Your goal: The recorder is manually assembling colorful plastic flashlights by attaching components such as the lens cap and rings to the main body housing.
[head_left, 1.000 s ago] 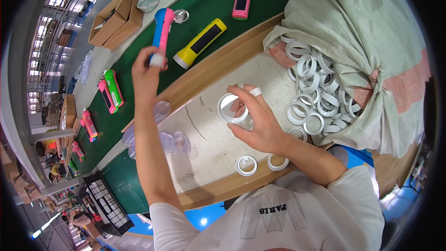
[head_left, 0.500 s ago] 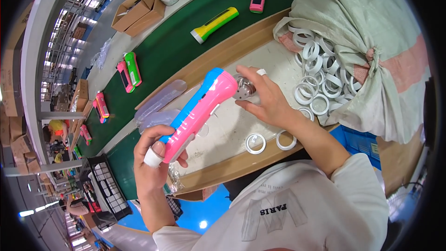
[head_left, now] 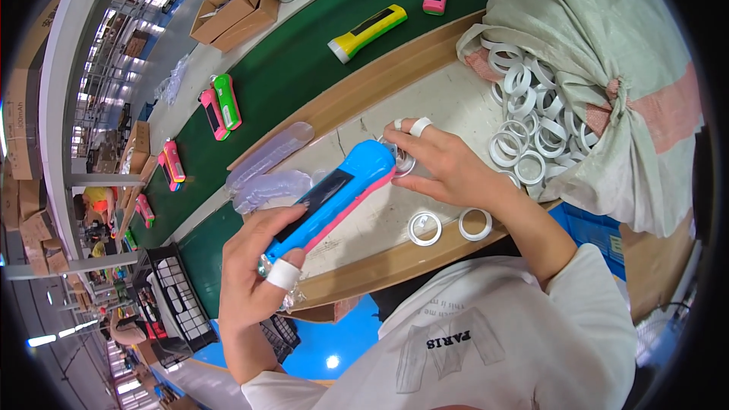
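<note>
My left hand (head_left: pixel 252 277) is wrapped round the lower end of a blue and pink flashlight (head_left: pixel 363 169), with white tape on the thumb. The flashlight tilts up to the right, its blue side and dark panel facing up. At its head, my right hand (head_left: pixel 459 171) pinches a shiny, clear round reflector or lens piece (head_left: pixel 405 159) between thumb and fingers. That piece is close against the open end; whether it sits inside I cannot tell. Two loose white rings (head_left: pixel 424 228) lie below the right hand on the pale work surface.
A woven sack (head_left: pixel 585 53) spills many white rings (head_left: pixel 524 144) at the right. Clear plastic pieces (head_left: pixel 269 156) lie left. Beyond the cardboard edge, a green belt (head_left: pixel 281 83) carries several flashlights, including a yellow one (head_left: pixel 368 33). A cardboard box (head_left: pixel 235 11) stands beyond.
My left hand has rolled the flashlight from its pink side to its blue side and lowered its head slightly. My right hand has brought the clear piece against the head.
</note>
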`<action>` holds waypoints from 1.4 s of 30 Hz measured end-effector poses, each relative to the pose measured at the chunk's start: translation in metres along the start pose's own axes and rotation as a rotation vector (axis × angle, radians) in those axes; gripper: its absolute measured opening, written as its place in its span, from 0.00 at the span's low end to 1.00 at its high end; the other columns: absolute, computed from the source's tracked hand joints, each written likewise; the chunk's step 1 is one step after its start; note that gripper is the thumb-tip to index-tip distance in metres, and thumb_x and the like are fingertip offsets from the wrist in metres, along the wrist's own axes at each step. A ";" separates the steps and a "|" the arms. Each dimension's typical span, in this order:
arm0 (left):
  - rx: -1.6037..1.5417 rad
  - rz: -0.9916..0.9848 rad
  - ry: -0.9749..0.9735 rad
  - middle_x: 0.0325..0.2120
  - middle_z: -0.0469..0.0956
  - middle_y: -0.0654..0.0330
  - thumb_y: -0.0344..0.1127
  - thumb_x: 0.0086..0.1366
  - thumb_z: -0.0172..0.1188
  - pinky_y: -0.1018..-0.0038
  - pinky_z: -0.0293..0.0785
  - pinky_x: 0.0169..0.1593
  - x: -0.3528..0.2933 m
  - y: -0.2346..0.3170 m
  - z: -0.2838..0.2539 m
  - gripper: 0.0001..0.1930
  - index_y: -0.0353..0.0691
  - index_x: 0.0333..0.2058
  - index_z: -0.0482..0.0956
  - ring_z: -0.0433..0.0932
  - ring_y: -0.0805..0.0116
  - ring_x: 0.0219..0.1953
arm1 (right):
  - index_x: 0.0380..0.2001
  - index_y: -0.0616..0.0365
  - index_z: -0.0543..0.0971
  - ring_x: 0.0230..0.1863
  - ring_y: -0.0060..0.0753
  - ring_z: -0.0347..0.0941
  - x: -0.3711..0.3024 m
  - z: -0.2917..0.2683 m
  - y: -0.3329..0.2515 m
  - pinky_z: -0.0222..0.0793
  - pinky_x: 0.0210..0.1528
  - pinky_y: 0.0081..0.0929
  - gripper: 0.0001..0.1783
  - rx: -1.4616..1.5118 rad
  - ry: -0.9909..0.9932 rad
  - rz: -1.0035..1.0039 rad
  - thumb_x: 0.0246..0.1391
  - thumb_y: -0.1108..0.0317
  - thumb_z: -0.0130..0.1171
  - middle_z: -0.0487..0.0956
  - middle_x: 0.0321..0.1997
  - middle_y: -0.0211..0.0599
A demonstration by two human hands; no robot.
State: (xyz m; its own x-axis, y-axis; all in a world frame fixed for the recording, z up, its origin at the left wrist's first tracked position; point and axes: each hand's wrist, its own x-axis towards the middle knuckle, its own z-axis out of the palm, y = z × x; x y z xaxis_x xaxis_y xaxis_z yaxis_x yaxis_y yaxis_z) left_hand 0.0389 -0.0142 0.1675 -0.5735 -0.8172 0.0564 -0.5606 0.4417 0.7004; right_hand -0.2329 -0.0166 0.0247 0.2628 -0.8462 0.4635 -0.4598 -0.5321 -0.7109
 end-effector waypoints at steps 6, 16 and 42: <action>0.052 0.076 -0.146 0.41 0.76 0.51 0.28 0.48 0.67 0.68 0.76 0.42 0.006 -0.015 0.016 0.23 0.36 0.46 0.78 0.78 0.57 0.40 | 0.62 0.64 0.57 0.51 0.51 0.69 0.000 -0.025 -0.018 0.68 0.51 0.36 0.43 -0.024 -0.302 -0.025 0.47 0.64 0.67 0.69 0.56 0.51; -0.537 -0.164 -0.231 0.42 0.80 0.52 0.29 0.42 0.73 0.73 0.70 0.51 -0.031 -0.034 0.067 0.34 0.35 0.52 0.75 0.79 0.65 0.45 | 0.48 0.66 0.72 0.43 0.49 0.74 -0.014 -0.021 -0.046 0.71 0.47 0.39 0.27 0.325 0.037 -0.467 0.54 0.54 0.56 0.75 0.42 0.47; 0.401 0.385 0.024 0.47 0.75 0.52 0.22 0.37 0.66 0.68 0.75 0.37 0.036 -0.043 0.105 0.35 0.39 0.51 0.74 0.76 0.55 0.34 | 0.40 0.57 0.76 0.39 0.28 0.73 -0.008 -0.005 0.014 0.69 0.46 0.28 0.20 1.078 0.123 1.041 0.62 0.53 0.42 0.75 0.38 0.34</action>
State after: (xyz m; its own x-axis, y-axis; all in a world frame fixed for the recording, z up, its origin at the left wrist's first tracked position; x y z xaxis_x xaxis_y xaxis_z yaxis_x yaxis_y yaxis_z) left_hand -0.0205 -0.0232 0.0644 -0.7708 -0.5748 0.2747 -0.4989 0.8128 0.3007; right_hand -0.2453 -0.0170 0.0135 0.1248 -0.8693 -0.4783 0.4508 0.4792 -0.7531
